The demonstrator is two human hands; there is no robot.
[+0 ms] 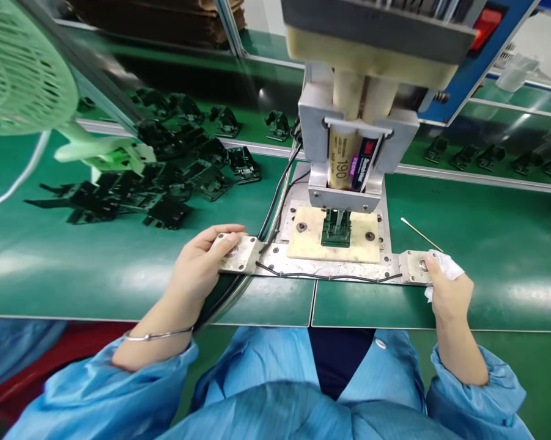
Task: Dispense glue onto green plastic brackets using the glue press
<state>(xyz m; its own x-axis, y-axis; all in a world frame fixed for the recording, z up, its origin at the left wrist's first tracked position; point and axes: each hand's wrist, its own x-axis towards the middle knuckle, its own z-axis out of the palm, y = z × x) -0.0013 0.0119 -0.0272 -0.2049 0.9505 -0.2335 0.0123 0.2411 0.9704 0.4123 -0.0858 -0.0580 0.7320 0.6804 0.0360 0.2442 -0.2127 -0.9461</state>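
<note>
My left hand (199, 263) is closed round the metal button block (241, 253) at the left end of the press base, thumb over its button. My right hand (452, 299) is closed on a crumpled white cloth (450, 266), its thumb on the right button block (415, 267). Between them, a small dark plastic part (336, 229) sits in the cream fixture plate (303, 244). Above it is the press head (318, 189), carrying two cylinders or tubes (342, 159). The tooling reaches down to the part; whether it touches is unclear. A cotton swab (421, 234) lies near my right hand.
A pile of dark plastic parts (165, 183) lies left of the press, behind my left hand. At far left stands a green fan (22, 67). Cables (275, 208) run beside the press and over the table edge. More parts (463, 157) stand on the back ledge.
</note>
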